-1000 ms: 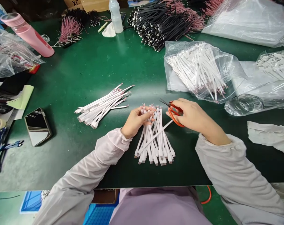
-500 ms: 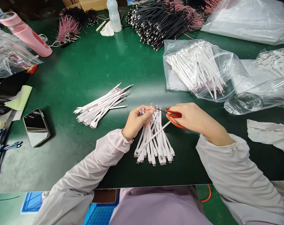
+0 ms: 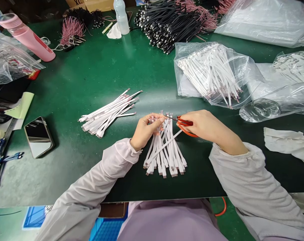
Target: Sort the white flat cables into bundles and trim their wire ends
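Note:
In the head view, my left hand (image 3: 147,130) is closed in a pinch at the wire ends of the white cables (image 3: 167,152). These short flat cables fan out toward me, plugs nearest the table's front edge. My right hand (image 3: 204,125) is wrapped round scissors with orange-red handles (image 3: 188,131). The blades point left and reach to my left fingertips, among the thin stripped wires; whether they touch a wire is too small to tell. Left of my left hand lies a second pile of white cables (image 3: 110,113), wire ends pointing up and to the right.
A clear bag of white cables (image 3: 212,73) lies at the right. Black cables (image 3: 169,25) are heaped at the back beside a clear bottle (image 3: 121,18). A phone (image 3: 39,137) and a pink bottle (image 3: 28,40) are at the left. Crumpled white cloth (image 3: 287,142) lies far right.
My right hand and the scissors have shifted very slightly left. My left hand keeps its pinch, and the cables lie as before.

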The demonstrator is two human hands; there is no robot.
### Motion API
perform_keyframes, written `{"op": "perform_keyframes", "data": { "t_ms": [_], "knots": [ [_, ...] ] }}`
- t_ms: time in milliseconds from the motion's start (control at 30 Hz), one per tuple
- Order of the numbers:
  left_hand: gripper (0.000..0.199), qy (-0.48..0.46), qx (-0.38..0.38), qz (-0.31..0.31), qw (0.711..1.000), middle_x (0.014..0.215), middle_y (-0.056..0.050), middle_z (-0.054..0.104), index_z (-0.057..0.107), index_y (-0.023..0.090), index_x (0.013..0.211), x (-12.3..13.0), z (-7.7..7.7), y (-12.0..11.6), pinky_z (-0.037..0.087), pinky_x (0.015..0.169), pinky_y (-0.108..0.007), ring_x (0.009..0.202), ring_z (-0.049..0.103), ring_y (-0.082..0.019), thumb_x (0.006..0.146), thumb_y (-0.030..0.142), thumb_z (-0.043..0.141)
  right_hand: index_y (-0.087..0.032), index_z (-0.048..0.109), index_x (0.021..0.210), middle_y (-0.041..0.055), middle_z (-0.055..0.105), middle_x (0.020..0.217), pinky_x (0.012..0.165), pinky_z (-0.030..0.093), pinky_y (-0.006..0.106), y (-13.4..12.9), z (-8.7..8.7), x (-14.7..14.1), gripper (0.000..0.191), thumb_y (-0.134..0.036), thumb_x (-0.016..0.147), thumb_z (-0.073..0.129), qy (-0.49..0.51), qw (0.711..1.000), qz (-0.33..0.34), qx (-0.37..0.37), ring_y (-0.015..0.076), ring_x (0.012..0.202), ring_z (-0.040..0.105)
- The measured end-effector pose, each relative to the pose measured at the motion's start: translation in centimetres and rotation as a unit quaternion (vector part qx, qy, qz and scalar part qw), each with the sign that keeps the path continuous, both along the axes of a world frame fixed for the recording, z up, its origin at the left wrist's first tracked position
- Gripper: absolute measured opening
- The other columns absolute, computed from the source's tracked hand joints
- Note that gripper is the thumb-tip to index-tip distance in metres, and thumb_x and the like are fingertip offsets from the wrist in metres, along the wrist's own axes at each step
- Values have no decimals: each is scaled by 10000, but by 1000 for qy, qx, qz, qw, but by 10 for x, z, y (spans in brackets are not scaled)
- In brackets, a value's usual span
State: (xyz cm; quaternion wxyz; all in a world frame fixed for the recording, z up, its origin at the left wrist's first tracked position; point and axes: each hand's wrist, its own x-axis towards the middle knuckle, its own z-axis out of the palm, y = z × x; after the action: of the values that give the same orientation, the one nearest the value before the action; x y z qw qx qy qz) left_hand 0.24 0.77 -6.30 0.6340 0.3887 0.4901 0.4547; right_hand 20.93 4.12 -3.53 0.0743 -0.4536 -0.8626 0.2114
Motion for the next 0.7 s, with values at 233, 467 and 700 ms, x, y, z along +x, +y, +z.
{"op": "perform_keyframes", "data": {
  "t_ms": [233,467,700],
  "knots": [
    [293,-3,-14,-2,1000,704,2,616,674,143,848,-1,1,0,455,471,-169,659,601,-113,698,377,767,-200,367,544,-28,384,496,515,241,273,-1,0,-1,309,-238,815,510,20,999,-24,44,114,490,282],
    [308,-46,-62,-14,997,845,-18,657,678,122,862,-3,-1,1,515,686,-217,792,605,-122,638,287,812,-180,695,904,24,561,727,602,389,270,-3,-17,-17,173,-231,833,546,243,962,-113,62,141,613,476],
    [324,25,-17,-18,999,720,14,544,683,130,830,-4,-2,2,431,501,-181,643,476,-86,668,393,783,-184,699,901,-12,390,675,579,367,267,-9,-23,-29,165,-220,842,549,275,957,-78,54,129,596,403]
  ]
}}
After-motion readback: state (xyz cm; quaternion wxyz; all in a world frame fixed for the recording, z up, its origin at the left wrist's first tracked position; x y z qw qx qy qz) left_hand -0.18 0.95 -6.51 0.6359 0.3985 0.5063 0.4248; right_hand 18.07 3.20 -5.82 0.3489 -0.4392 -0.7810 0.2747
